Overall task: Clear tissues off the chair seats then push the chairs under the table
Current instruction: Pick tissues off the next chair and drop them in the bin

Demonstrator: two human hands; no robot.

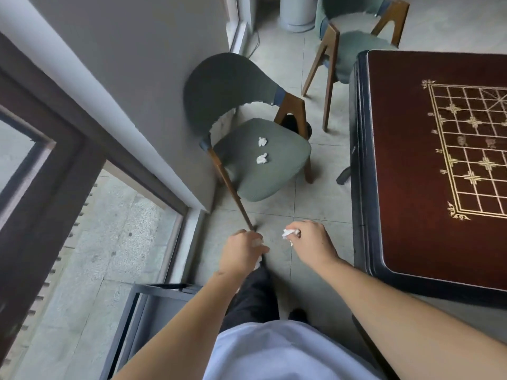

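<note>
White tissues (262, 150): two on near chair (263, 163) | both hands (242, 249) (310, 242) clutch tissue wads | chairs unpushed

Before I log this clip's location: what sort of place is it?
Probably a tea house or game room: a table inlaid with a Chinese chess board, green upholstered chairs around it, and a tiled floor.

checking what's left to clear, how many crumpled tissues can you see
4: two on the near chair seat, one in the left hand, one in the right hand. The far chair's seat is partly hidden.
</note>
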